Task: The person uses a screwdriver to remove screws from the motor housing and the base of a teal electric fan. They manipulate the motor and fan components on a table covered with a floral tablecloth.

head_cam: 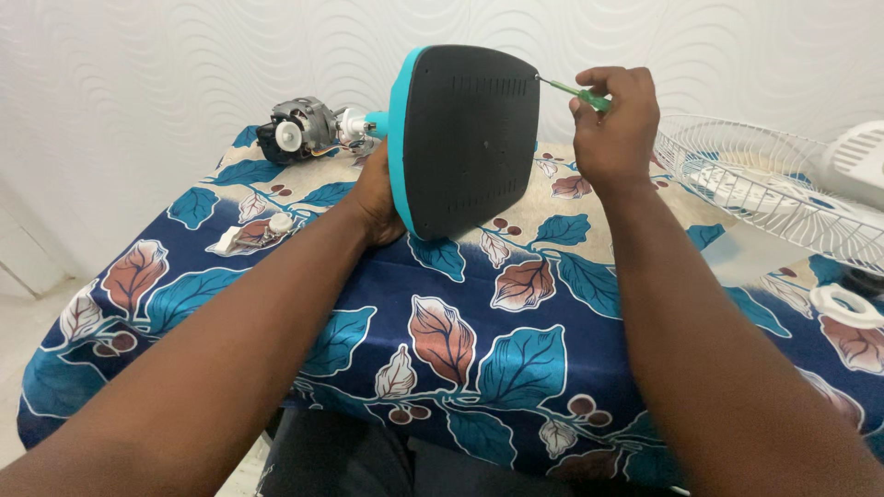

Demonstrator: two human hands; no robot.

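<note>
My left hand point(376, 201) grips the teal edge of a fan base point(470, 138), holding it tipped up so its black underside faces me. My right hand point(615, 120) is closed on a green-handled screwdriver point(578, 96), whose metal tip touches the top right corner of the black underside. The fan's bare motor point(299, 129) with a white shaft cap lies on the table behind the base, joined to it by a short teal neck.
A table under a blue leaf-patterned cloth point(460, 340) fills the view. A small white part point(253, 234) lies at the left. A white wire fan guard point(773, 189) and a white ring point(845, 304) sit at the right. A textured white wall stands behind.
</note>
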